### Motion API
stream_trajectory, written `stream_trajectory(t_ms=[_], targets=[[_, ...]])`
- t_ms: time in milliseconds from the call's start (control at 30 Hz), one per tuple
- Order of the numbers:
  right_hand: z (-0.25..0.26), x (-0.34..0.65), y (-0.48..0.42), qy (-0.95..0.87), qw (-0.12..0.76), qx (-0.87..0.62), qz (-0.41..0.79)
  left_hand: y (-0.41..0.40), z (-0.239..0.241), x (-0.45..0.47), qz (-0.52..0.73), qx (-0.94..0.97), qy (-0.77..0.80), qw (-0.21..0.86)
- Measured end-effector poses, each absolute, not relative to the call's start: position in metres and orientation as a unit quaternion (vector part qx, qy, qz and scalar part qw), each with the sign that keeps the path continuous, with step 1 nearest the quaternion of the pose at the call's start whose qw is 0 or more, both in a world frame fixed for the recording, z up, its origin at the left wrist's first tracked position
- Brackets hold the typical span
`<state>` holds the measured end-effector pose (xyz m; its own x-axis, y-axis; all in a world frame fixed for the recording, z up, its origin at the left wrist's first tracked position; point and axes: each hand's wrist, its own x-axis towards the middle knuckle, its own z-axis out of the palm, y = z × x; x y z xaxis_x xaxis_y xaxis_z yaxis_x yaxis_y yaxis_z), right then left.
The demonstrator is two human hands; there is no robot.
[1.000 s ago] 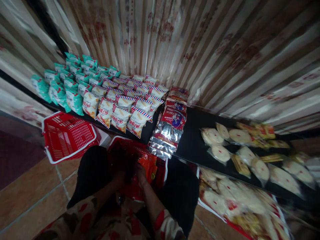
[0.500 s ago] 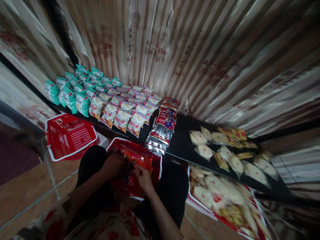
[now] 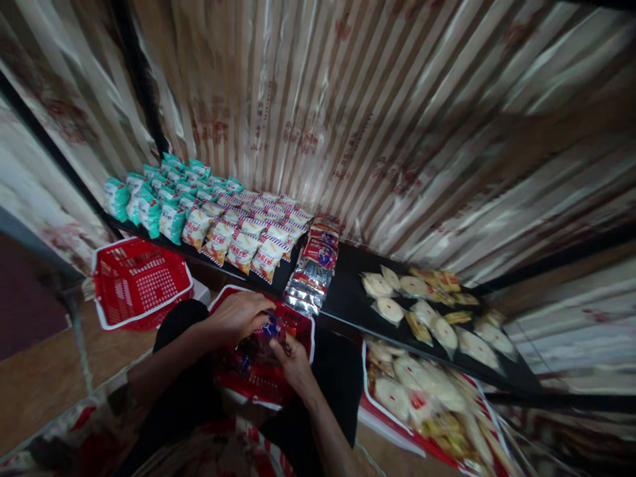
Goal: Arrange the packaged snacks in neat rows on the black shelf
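Observation:
Between my knees stands a red basket [image 3: 305, 338] with a white rim. Above it, my left hand [image 3: 239, 315] is closed over the upper side of a dark red and purple snack packet [image 3: 268, 331]. My right hand [image 3: 293, 361] grips the same packet at its right edge, thumb on top. More packets lie beneath in the basket, mostly hidden by shadow and my hands. Just beyond the basket, a row of red and silver snack packets [image 3: 311, 278] lies overlapped on a black shelf [image 3: 348, 281].
Teal snack bags [image 3: 171, 222] and white snack bags [image 3: 242, 250] stand in rows on the shelf's left. Packs of round white food [image 3: 390, 310] lie to the right. A red basket [image 3: 142, 281] sits at left, and a filled basket [image 3: 417, 391] at right. Striped curtain [image 3: 308, 86] hangs behind.
My hands have risen from low in the basket and now hold a purple and red packet. An orange packet that showed between them is now mostly covered. The view has shifted slightly.

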<state>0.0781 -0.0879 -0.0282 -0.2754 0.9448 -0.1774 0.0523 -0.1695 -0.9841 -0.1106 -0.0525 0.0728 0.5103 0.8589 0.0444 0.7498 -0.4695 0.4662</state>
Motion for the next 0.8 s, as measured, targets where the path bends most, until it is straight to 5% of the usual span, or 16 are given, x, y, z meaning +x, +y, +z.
stream_trajectory(t_ms=[200,433,800], targets=[[0.015,0.095,-0.084,-0.351,0.495,-0.464,0.646,-0.048,0.065,-0.109,0.4,0.656,0.595,0.235],[0.053,0.116,-0.061,-0.274,0.547,-0.475,0.633,-0.063,0.045,-0.055,0.402,0.48,0.456,0.632],[0.062,0.149,0.006,-0.285,0.614,-0.516,0.525,0.006,0.061,0.009,0.516,0.365,0.449,0.632]])
